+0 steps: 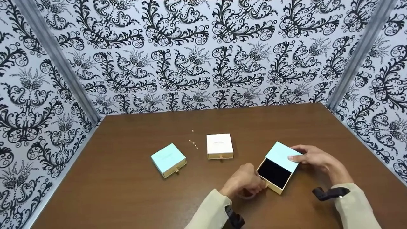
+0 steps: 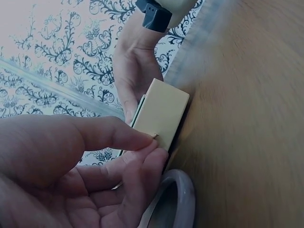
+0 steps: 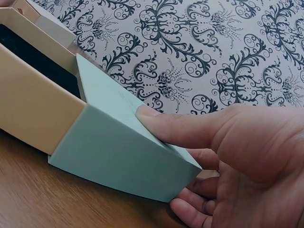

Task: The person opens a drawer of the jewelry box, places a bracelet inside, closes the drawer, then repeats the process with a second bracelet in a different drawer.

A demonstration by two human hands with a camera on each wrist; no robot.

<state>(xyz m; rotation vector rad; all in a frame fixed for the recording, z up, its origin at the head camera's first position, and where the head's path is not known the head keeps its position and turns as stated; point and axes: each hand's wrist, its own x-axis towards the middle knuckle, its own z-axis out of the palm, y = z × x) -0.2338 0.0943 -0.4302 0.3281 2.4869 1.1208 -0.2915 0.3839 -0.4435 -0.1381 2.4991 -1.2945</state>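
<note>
A small mint-green drawer box sits on the table at the right, its gold drawer pulled well out. Black lining shows inside the drawer. My left hand pinches the small pull tab on the drawer's front between thumb and finger. At the box's other end my right hand grips the sleeve, with the thumb on top and the fingers around the far side. In the right wrist view the thumb presses on the mint sleeve. A pale bangle hangs at my left hand.
A closed white drawer box stands mid-table, with a second mint-green box to its left. Between them lies a thin, delicate chain with a tiny bead-like piece behind it. Patterned walls enclose the brown table.
</note>
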